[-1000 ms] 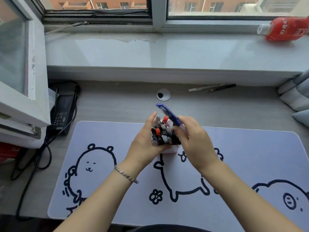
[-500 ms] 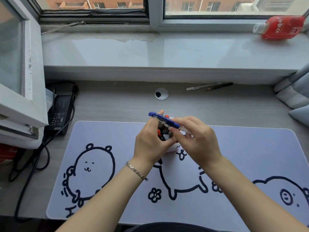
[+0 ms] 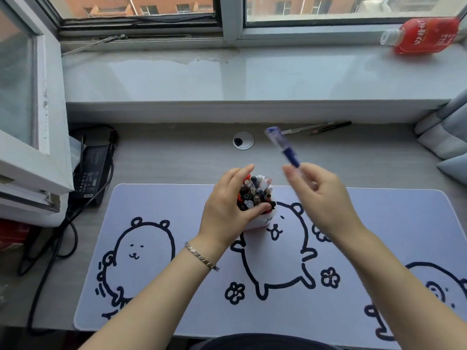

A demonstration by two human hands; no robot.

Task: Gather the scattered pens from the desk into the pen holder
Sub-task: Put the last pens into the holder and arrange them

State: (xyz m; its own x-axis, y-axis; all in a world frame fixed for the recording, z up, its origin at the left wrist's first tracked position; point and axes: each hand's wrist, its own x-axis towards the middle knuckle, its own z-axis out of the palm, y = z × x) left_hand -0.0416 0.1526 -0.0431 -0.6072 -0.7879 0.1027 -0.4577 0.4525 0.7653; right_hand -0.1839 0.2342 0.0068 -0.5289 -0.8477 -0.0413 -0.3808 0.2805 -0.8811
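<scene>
The small white pen holder [image 3: 262,221], crammed with upright pens and markers in black, red and clear plastic, stands on the pale lilac desk mat printed with dark cartoon bears [image 3: 161,205], near the mat's far edge; the left hand [image 3: 227,210] wraps round the holder's left side, its grip closed on the holder, thumb across the front of the bundled pens and fingertips reaching over their tops; a silver link bracelet [image 3: 201,256] sits on that wrist. The right hand [image 3: 321,198] is raised to the right of the holder, clear of it; its grip pinches the lower end of a blue-and-clear plastic pen [image 3: 283,147], which slants up and away from the holder toward the window and is blurred. Farther behind the holder and to its right, on the grey wood-look surface [image 3: 177,160], lie 2 slim pens end to end, a white pen [image 3: 303,128] and a black pen [image 3: 333,127], close under the white window sill [image 3: 227,79]. A round cable grommet [image 3: 243,140] sits behind the holder; a black power adapter [image 3: 92,170] lies far to its left; a red plastic bottle [image 3: 424,36] lies on the sill, far right.
</scene>
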